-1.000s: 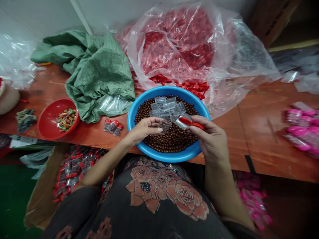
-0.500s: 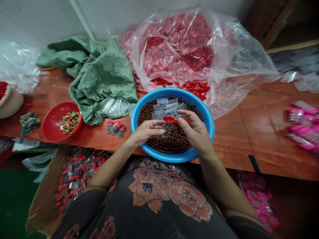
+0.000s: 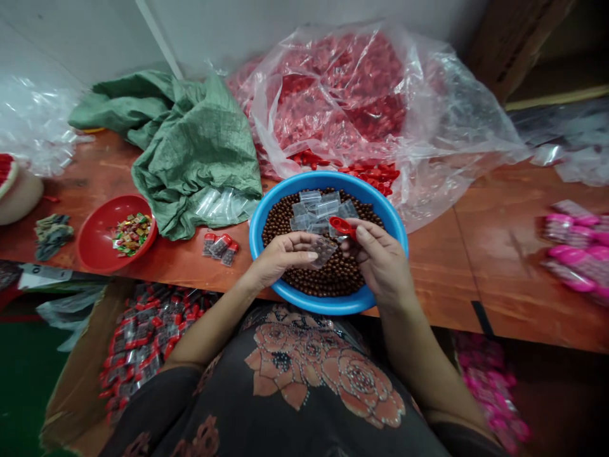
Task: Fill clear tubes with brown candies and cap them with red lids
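My left hand (image 3: 288, 255) is closed on a small clear plastic container (image 3: 324, 252), tilted over the blue basin (image 3: 257, 236); brown shows through its wall. Between the thumb and fingers of my right hand (image 3: 383, 257) is a red plastic cap (image 3: 341, 225), held apart from the container, to its upper right. The basin holds many small brown balls (image 3: 316, 284). Several empty clear containers (image 3: 327, 204) lie on top of the balls. Loose red caps (image 3: 373, 174) are on the table just behind the basin.
A big clear bag of red caps (image 3: 337, 89) lies behind. On the left are a green sack (image 3: 200, 146), several filled red-capped containers (image 3: 221, 246) and a red bowl (image 3: 90, 238) of wrapped sweets. Pink-capped containers (image 3: 580, 241) sit far right. A carton (image 3: 78, 362) stands below the table.
My right hand has drawn the red cap up and right, away from the container's mouth. My left hand has stayed nearly in place with the container.
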`<state>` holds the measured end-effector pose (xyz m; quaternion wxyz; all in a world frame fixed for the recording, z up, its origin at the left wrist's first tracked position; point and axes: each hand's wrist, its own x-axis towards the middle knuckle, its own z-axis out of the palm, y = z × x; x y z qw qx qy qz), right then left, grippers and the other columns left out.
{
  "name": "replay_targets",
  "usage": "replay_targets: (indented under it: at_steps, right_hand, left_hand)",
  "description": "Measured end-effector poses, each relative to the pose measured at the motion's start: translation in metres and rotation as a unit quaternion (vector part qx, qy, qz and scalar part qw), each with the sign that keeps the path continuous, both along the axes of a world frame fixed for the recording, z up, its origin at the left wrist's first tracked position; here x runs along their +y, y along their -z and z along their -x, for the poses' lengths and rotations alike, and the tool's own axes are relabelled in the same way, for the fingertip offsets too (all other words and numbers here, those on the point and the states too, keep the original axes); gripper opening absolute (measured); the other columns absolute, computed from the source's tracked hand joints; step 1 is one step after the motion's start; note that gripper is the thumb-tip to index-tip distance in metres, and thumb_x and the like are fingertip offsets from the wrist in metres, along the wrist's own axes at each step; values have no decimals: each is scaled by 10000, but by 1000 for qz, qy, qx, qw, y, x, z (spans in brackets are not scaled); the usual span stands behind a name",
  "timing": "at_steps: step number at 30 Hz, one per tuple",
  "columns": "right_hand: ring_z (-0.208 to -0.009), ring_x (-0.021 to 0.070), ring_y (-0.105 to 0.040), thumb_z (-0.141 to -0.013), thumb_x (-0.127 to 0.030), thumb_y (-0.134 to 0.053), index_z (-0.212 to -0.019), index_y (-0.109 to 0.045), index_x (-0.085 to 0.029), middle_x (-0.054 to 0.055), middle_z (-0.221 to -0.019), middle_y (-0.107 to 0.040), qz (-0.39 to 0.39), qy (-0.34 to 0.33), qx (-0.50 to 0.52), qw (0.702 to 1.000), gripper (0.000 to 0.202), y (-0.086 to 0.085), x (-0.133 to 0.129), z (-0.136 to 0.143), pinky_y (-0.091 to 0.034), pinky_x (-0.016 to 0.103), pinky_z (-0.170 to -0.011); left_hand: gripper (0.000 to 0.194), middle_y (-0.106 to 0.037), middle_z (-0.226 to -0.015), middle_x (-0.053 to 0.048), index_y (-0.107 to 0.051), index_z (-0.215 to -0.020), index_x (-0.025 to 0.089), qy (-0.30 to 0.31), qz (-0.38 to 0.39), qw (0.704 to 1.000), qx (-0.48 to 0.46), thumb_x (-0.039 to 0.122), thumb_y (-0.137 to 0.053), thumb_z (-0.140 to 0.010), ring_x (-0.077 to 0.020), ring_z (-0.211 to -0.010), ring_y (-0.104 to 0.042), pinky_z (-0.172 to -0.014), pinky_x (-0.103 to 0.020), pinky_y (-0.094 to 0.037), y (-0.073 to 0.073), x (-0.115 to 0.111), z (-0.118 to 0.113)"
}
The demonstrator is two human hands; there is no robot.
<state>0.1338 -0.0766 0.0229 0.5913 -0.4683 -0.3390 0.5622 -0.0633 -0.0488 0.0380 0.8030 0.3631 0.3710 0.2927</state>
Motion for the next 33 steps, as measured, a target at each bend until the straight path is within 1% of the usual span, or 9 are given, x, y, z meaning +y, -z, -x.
replay_targets:
  at_steps: [4, 8, 12, 15, 20, 24, 27, 30, 33]
  right_hand:
    - [-809, 125, -653, -776, -335, -772, -1057, -757, -291, 5, -983, -746, -10, -1, -56, 998, 285, 3, -2, -1, -554, 278, -733]
    - [-1028, 173, -635, -835, -298, -712, -1145, -728, -354, -1, -1091, -703, -98, -30, -220, 970, 316, -1, -3, -2, -507, 383, -975]
    - [-1060, 192, -631, -895, -274, -634, -1286, -636, -404, 15, -1131, -690, -198, -89, -338, 916, 412, -5, -2, -3, -495, 419, -988]
    - [-1119, 197, -635, -928, -268, -593, -1321, -606, -409, 9, -1211, -696, -215, -107, -351, 905, 418, -5, -3, -2, -490, 434, -1009]
    - [-1047, 186, -675, -900, -321, -644, -1217, -688, -376, -8, -1156, -731, -150, -67, -290, 943, 324, 1, -5, 1, -527, 438, -1009]
    - [-818, 147, -724, -882, -437, -655, -1288, -627, -346, -3, -1021, -759, -13, -23, -46, 999, 417, 4, -1, -1, -621, 385, -858]
    - [-876, 160, -743, -778, -395, -768, -1235, -640, -344, -9, -1081, -754, 33, -42, 74, 996, 477, -1, 3, -5, -634, 372, -863]
    - [-939, 149, -741, -751, -331, -799, -1131, -684, -333, -18, -1136, -745, 47, -53, 91, 993, 397, -6, 4, -8, -630, 307, -871]
    - [-918, 129, -740, -787, -395, -769, -1034, -716, -293, -9, -1129, -749, 54, -45, 96, 993, 272, -5, 4, -9, -629, 230, -804]
  left_hand:
    - [438, -721, -1035, -67, -688, -1055, 160, -27, 15, 1000, -3, 210, -820, -640, -176, -897, -691, -830, -367, -582, -2, -1, 0]
    - [476, -721, -1106, -78, -710, -1116, 177, -19, 13, 1000, 3, 215, -812, -653, -183, -951, -686, -865, -361, -574, -2, -1, 0]
    - [506, -720, -1160, -73, -711, -1192, 196, -19, -44, 998, 31, 253, -800, -697, -172, -976, -676, -891, -341, -558, 0, -1, 2]
    - [507, -709, -1213, -72, -705, -1221, 211, -17, -97, 993, 66, 283, -789, -727, -173, -1024, -667, -929, -330, -536, 1, -1, 4]
    - [501, -695, -1257, -76, -699, -1231, 219, -11, -126, 989, 77, 293, -781, -742, -186, -1084, -654, -944, -327, -530, -1, -1, 6]
    - [526, -718, -1175, -86, -684, -1243, 187, -17, -72, 996, 55, 283, -781, -735, -188, -994, -681, -872, -340, -572, -2, 0, 6]
    - [483, -736, -1089, -94, -690, -1213, 155, -15, -20, 999, 26, 273, -759, -750, -189, -933, -705, -855, -348, -585, -2, 1, 6]
    - [462, -747, -1036, -120, -687, -1192, 119, -3, 21, 1000, -16, 271, -740, -759, -212, -892, -729, -821, -351, -595, -1, 2, 6]
    - [476, -752, -1033, -136, -673, -1204, 113, 5, 37, 997, -61, 254, -736, -754, -235, -896, -742, -827, -367, -597, 1, 1, 6]
